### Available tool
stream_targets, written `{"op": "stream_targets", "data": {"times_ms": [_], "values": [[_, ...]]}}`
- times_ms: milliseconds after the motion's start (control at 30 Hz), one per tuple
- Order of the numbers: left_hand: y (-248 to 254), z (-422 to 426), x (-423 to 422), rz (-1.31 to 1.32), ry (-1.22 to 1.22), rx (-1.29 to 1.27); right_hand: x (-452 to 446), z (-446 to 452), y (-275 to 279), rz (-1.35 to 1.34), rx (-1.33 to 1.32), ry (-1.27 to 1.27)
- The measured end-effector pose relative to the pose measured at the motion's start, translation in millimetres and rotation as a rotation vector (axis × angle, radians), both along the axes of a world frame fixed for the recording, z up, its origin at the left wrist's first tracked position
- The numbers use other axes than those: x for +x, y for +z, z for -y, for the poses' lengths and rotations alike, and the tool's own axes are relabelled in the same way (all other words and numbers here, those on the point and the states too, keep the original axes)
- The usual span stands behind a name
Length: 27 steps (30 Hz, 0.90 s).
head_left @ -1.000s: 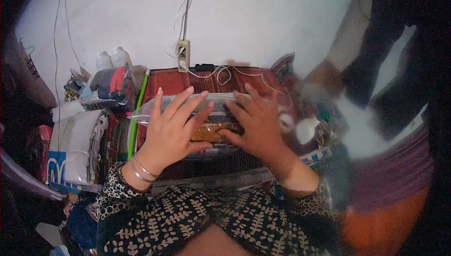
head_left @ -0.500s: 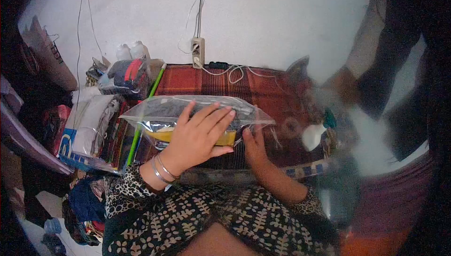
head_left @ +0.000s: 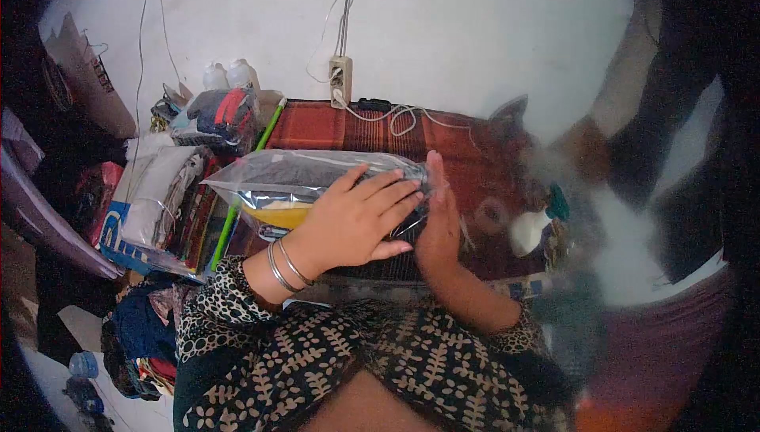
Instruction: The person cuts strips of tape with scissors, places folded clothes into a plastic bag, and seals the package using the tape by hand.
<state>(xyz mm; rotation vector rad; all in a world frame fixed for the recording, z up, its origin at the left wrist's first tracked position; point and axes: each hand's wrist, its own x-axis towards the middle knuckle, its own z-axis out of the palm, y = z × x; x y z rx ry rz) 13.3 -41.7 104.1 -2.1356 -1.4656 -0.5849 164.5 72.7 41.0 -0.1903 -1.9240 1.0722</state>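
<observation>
A clear plastic bag (head_left: 277, 182) with dark and yellow folded contents lies on the red plaid cloth (head_left: 317, 125) in front of me. My left hand (head_left: 356, 214), with two silver bangles at the wrist, rests flat on top of the bag's right half, its fingers spread. Against the bag's right end my right hand (head_left: 439, 218) stands on edge, fingers stretched upward and palm turned toward the bag. Neither hand is wrapped round anything.
A green stick (head_left: 226, 234) lies left of the bag, beside packaged grey cloth (head_left: 158, 202) and a bagged dark-and-red bundle (head_left: 226, 115). A power strip (head_left: 340, 82) hangs at the wall. A white object (head_left: 530, 232) is at the right.
My left hand has moved right along the bag from its left side. My right hand has gone from spread over the bag to upright at its right end. The view has shifted slightly.
</observation>
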Motion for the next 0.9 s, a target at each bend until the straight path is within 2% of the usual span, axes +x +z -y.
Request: {"op": "stream_targets", "data": {"times_ms": [167,400,600,667,700,767,800,867,900], "values": [[3.1,-0.8,3.0,0.008,-0.038,-0.036,14.1,3.5,9.4,-0.025,0.109,-0.071],[1.3,4.3,0.3,0.065,-0.115,-0.131,-9.3,26.5,-19.5,-0.081,0.173,-0.147],[-15.3,9.7,-11.9,0.143,-0.245,0.043,-11.7,23.0,-21.3,-0.069,0.322,-0.158],[-18.6,14.1,-14.7,0.341,-0.349,0.116,-8.4,19.1,-19.3,-0.054,0.397,-0.154],[-16.9,15.9,-12.9,0.344,-0.350,0.115,-4.7,20.2,-11.9,-0.003,0.459,-0.155],[-9.3,21.1,-7.6,0.391,-0.214,0.181,-2.6,19.6,-8.6,0.053,0.519,-0.159],[-8.6,23.2,-6.1,0.394,-0.220,0.181,-2.6,17.7,-10.5,0.033,0.527,-0.126],[-9.8,28.8,-3.1,0.120,-0.014,0.193,-0.9,18.5,-11.0,0.014,0.536,-0.101],[-10.1,30.8,-2.0,0.119,-0.023,0.193,-1.3,21.5,-9.1,0.025,0.535,-0.101]]}}
